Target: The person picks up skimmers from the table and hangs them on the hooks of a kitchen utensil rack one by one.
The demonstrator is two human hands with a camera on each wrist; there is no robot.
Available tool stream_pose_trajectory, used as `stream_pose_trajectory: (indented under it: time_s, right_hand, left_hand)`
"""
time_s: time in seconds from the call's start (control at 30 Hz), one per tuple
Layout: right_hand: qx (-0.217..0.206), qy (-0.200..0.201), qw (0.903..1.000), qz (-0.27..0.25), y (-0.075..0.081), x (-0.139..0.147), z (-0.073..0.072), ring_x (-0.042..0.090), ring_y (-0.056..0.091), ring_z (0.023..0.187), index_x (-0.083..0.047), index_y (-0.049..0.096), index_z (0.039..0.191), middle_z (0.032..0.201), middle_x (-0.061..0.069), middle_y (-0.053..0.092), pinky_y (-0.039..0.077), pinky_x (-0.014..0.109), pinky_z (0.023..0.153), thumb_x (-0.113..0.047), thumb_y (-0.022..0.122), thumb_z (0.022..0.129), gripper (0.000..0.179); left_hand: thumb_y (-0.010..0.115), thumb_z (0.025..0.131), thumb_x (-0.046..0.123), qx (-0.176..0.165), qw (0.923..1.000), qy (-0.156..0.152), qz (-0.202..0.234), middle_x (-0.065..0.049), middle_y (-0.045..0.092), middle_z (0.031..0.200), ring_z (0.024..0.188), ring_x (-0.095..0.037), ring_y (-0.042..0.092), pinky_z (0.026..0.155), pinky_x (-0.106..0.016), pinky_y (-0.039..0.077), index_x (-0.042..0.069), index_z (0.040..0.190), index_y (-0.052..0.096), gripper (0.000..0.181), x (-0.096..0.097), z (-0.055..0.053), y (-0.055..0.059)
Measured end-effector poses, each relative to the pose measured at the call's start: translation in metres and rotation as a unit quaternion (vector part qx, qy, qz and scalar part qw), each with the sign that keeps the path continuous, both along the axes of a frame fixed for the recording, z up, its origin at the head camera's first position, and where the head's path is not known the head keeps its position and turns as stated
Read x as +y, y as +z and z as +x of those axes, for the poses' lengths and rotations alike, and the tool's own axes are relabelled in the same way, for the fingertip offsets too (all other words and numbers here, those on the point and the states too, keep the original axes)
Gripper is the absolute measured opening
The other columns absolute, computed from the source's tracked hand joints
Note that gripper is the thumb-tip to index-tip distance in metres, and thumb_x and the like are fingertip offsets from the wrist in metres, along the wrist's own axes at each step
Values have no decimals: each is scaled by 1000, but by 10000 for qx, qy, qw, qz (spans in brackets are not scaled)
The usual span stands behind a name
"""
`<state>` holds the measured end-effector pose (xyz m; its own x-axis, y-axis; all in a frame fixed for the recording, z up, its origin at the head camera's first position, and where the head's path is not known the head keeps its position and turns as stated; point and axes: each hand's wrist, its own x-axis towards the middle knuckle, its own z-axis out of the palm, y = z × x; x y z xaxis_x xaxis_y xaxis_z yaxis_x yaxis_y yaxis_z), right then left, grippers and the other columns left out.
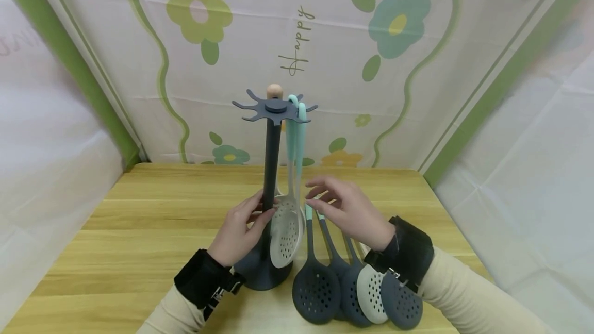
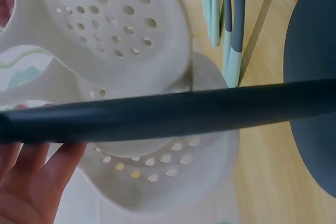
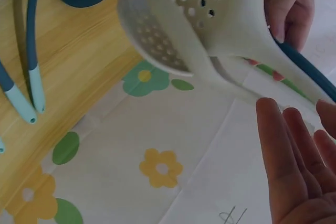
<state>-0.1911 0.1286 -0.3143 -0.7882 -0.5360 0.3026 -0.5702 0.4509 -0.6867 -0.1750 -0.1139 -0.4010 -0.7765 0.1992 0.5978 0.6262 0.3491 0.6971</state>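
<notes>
Grip: left hand (image 1: pixel 237 233) curls round the pole (image 1: pixel 271 159); right hand (image 1: pixel 350 215) has its fingers loosely bent and apart, pinching nothing, near the hung skimmers (image 1: pixel 284 238). I can't tell whether a fingertip brushes them.
Hung skimmers: at least two, pale, upright beside the pole on its right side, overlapping; I judge them light, smooth and fairly stiff, hardly fragile.
Handles (image 1: pixel 300 135): teal, bent over at the top, hanging at the ring (image 1: pixel 274 110); I would take hold just under that bend, thumb against fingers, where lifting straight up should free the end without twisting it.
Bowls (image 1: pixel 290 220): broad, thin and full of holes; I expect them to swing and knock together, so I would not grip there, except to calm a sway.
Pole: slim, dark and smooth, likely rigid but a little slippery to bare skin; I think a hold low down steadies it best.
Base (image 1: pixel 263 276): round, dark, flat on the table (image 1: pixel 139 231); its weight I can't read, and I suspect a sideways tug up top could tip everything.
Dark skimmers (image 1: pixel 317 293): fanned on the table to the right of the base, handles pointing away from me, with one pale skimmer (image 1: pixel 371 295) among them.
Cloth (image 1: pixel 260 45): flowered, behind the table.
</notes>
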Motion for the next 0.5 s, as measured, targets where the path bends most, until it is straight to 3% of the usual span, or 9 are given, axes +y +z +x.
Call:
stream_pose_trajectory:
  time_s: [0.17,0.5]
  right_hand:
    - [-157,-153,9997,66,-9,14,-2,20,70,94,-3,64,130,113,8,71,61,37,79,-24,64,96,39]
    - [-405,-515,9973,321,-22,38,-2,17,68,97,-5,63,132,117,9,70,59,41,82,-39,62,95,50]
  left_hand:
    - [56,100,19,-232,9991,-345,4,-17,71,118,106,-27,70,87,-41,60,-6,134,60,43,-5,-2,3]
    - [56,100,14,-233,9962,-795,257,-22,67,127,112,-30,69,89,-42,59,-6,137,55,42,-6,-7,10]
